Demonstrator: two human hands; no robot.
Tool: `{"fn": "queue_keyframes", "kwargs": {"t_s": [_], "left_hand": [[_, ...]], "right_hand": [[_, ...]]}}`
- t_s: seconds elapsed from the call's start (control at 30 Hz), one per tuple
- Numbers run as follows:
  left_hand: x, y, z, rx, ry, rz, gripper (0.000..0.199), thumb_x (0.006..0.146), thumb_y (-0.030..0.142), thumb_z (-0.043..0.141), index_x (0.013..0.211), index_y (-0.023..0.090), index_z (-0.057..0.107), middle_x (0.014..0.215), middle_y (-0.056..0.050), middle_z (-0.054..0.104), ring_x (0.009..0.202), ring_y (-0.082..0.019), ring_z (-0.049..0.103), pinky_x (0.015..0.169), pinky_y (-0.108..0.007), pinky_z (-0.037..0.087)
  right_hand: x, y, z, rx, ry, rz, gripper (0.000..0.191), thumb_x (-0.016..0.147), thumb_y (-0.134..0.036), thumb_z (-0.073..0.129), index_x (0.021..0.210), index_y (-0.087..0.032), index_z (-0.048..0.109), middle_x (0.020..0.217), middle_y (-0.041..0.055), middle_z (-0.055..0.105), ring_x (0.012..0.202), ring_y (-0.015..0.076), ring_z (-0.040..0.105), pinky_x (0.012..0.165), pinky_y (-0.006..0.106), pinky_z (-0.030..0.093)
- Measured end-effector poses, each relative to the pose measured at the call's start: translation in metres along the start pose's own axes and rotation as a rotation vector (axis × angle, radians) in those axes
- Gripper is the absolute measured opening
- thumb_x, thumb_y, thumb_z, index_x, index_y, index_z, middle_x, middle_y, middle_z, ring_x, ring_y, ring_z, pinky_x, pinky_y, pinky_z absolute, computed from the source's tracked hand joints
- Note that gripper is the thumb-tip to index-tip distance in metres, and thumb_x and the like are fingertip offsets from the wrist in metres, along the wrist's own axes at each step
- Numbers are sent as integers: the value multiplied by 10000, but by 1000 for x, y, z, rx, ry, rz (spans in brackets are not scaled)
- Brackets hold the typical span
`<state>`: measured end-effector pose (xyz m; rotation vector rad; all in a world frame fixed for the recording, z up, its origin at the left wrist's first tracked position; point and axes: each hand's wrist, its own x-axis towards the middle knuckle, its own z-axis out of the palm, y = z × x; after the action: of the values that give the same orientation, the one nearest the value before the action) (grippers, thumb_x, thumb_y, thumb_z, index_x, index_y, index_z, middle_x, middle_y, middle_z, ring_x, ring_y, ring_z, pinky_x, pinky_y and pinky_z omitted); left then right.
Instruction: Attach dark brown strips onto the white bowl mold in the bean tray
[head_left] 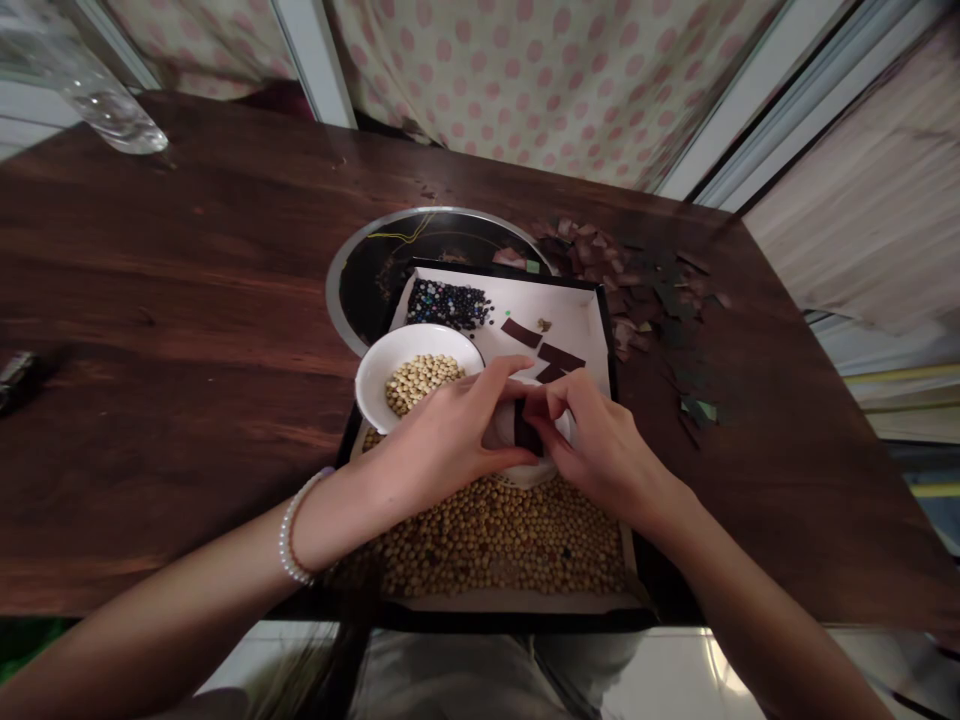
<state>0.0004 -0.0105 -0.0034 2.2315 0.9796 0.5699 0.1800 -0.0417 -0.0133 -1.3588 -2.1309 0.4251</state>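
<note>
Tight pinch above the tray

The left hand, with a pearl bracelet on its wrist, and the right hand meet over the middle of the tray. Their fingers curl inward and press together, pinching a dark strip between them. The strip sits in the gap between the hands, above the tray and clear of its paper lining. A white piece lies against it, mostly hidden by the fingers, so what it is cannot be told.

A white bowl of pale beans sits just beside the left hand, and its rim nearly touches that hand. A thick layer of tan beans covers the near end of the tray, right under both wrists. On the white paper farther along lie two or three more dark strips and a patch of dark beads.

The tray rests on a dark wooden table, partly over a round black hob with a metal ring. Dark scraps lie scattered beyond the tray, and a clear bottle lies near the far corner.
</note>
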Motion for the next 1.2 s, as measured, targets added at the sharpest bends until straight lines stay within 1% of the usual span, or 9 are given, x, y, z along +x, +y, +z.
{"fn": "queue_keyframes", "kwargs": {"t_s": [0.23,0.37,0.47,0.6,0.7,0.83,1.0,1.1,1.2], "left_hand": [[1,-1,1,-27,-2,13,679,692,187,704,1255,229,328,1129,-26,636,1059,-169,575,867,-269,430],[1,-2,2,-8,-9,7,674,698,203,704,1254,229,324,1144,-41,628,1068,-192,571,849,-292,438],[0,-3,2,-12,-24,0,684,691,219,710,1256,234,325,1165,-55,618,1085,-219,564,849,-322,440],[-1,-4,1,-40,-14,10,706,675,234,723,1261,241,329,1154,-51,626,1093,-234,561,862,-348,440],[-2,-5,0,-87,16,14,710,660,220,731,1252,244,340,1139,-44,633,1093,-227,559,901,-365,431],[-3,-10,-3,-168,184,-81,657,653,266,735,1205,240,379,1094,-58,647,1052,-236,583,921,-404,436],[-2,-14,-20,-372,507,-47,582,713,299,673,1188,224,345,1123,-82,614,1081,-212,566,1011,-424,366],[-3,-15,-30,-490,690,-14,449,848,386,498,1217,229,295,1172,-110,577,1137,-201,527,1019,-405,358],[-1,-24,-30,-499,825,52,494,835,483,481,1225,237,300,1177,-109,574,1152,-219,516,1023,-384,362]], "right_hand": [[-8,-8,-7,97,-123,-16,198,805,-83,472,798,-219,327,795,-4,551,708,109,541,616,222,421],[-8,-7,-13,178,-181,28,231,776,-74,510,799,-220,333,812,-3,575,706,109,554,622,229,428],[-7,0,-16,317,-219,91,254,770,-104,547,772,-224,323,812,2,593,731,123,576,635,247,442],[-6,12,-13,622,-108,172,317,766,-159,597,726,-231,291,809,15,614,768,136,591,679,273,466],[-5,18,-6,770,-27,166,334,744,-155,628,715,-230,303,805,13,623,750,130,586,696,283,471],[1,18,4,861,92,129,323,731,-151,632,700,-227,320,788,2,616,734,121,571,689,277,459],[20,7,15,830,250,63,317,711,-151,595,648,-226,293,705,-13,583,669,120,548,631,262,438],[40,-9,27,763,247,-38,242,692,-134,534,644,-224,315,674,-13,565,618,123,533,588,254,433],[62,-28,42,614,236,-120,175,642,-127,505,610,-217,358,636,-11,565,604,138,542,595,258,437]]}}
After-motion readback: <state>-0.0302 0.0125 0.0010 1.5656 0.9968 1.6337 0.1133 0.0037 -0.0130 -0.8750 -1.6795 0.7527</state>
